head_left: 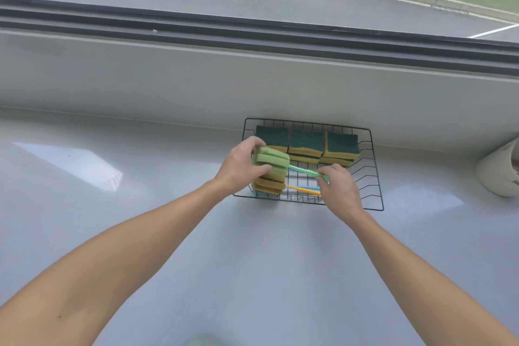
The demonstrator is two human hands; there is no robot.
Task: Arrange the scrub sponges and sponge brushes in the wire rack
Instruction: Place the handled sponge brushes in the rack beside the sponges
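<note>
Countertop rack (pixel 373 177): both hands grip green sponge brush (pixel 271 160), hiding brushes beneath.

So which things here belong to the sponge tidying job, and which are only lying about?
Belong to the job:
wire rack
scrub sponges
green sponge brush, held by left hand and right hand
yellow sponge brush
blue sponge brush

Lying about:
white container at the right edge
</note>
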